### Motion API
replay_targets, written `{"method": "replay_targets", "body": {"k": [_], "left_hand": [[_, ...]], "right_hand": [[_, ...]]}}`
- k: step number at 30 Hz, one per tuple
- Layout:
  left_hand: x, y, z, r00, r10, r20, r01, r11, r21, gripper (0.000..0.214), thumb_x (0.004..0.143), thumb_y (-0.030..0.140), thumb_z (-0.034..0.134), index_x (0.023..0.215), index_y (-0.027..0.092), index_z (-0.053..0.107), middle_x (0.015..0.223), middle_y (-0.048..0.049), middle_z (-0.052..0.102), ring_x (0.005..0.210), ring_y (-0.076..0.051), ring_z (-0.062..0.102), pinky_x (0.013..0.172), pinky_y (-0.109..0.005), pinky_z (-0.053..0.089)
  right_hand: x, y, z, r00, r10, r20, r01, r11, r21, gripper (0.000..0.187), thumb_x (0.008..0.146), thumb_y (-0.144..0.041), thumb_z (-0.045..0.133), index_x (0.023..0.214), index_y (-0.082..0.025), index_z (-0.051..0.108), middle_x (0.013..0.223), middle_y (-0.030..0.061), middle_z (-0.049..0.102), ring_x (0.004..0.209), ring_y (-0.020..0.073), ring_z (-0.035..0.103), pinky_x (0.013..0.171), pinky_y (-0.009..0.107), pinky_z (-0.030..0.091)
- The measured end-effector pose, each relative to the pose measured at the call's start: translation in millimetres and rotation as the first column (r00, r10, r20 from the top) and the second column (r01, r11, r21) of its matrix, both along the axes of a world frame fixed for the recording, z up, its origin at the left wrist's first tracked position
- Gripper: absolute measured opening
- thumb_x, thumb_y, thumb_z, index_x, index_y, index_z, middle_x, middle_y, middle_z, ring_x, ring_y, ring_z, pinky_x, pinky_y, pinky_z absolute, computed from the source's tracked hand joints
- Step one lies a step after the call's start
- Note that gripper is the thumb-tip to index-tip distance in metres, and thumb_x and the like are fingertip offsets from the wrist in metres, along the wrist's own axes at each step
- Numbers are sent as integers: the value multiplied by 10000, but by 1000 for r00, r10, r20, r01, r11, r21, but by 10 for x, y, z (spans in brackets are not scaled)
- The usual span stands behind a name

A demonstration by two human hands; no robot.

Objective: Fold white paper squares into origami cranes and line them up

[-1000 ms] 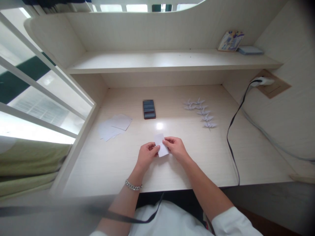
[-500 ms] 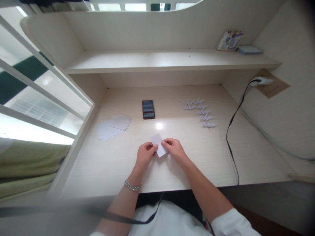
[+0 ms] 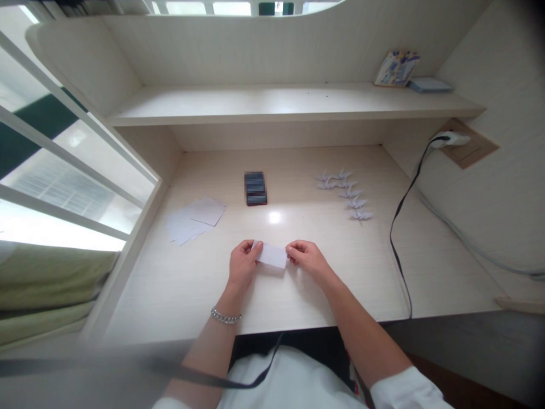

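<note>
A small folded white paper is held flat and lengthwise just above the pale desk. My left hand pinches its left end, and my right hand pinches its right end. Both hands have their fingers curled closed on the paper. A silver bracelet circles my left wrist.
A loose pile of white paper sheets lies to the left. A dark phone rests behind my hands. Several folded paper cranes sit in a row to the right. A black cable runs from a wall plug over the desk edge.
The paper has turned from upright and tilted to lying lengthwise between my hands. My hands have moved apart to its two ends.
</note>
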State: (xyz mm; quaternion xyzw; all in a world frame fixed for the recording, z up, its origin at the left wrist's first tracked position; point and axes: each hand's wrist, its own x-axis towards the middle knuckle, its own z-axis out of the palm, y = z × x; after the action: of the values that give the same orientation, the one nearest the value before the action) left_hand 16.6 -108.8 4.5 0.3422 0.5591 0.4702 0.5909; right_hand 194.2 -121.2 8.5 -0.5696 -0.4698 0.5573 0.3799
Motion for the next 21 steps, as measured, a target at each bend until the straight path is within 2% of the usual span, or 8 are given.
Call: {"method": "replay_targets", "body": {"k": [7,18,21], "left_hand": [[-15,-4,46,993,-118,17,118,992,-53,328,614,405,704,790,151,595,650,16,575,597,-109,537,512,-205,421],[9,-14,1,993,-121,-15,120,992,-45,337,614,408,711,795,145,602,643,4,605,594,-119,552,548,-231,454],[6,-14,-6,990,-137,-15,137,990,-34,331,620,409,706,788,143,605,634,6,600,580,-119,545,538,-231,443]], "right_hand": [[35,63,-93,997,-74,5,74,997,14,216,749,-368,550,701,-162,598,563,-12,546,507,118,507,494,234,402],[56,55,-90,993,-100,-56,98,994,-37,247,725,-405,579,691,-161,598,548,-15,553,491,117,507,494,243,414],[30,47,-71,998,-48,-49,48,999,-13,224,714,-379,594,713,-155,614,604,-4,576,527,118,516,500,238,413]]}}
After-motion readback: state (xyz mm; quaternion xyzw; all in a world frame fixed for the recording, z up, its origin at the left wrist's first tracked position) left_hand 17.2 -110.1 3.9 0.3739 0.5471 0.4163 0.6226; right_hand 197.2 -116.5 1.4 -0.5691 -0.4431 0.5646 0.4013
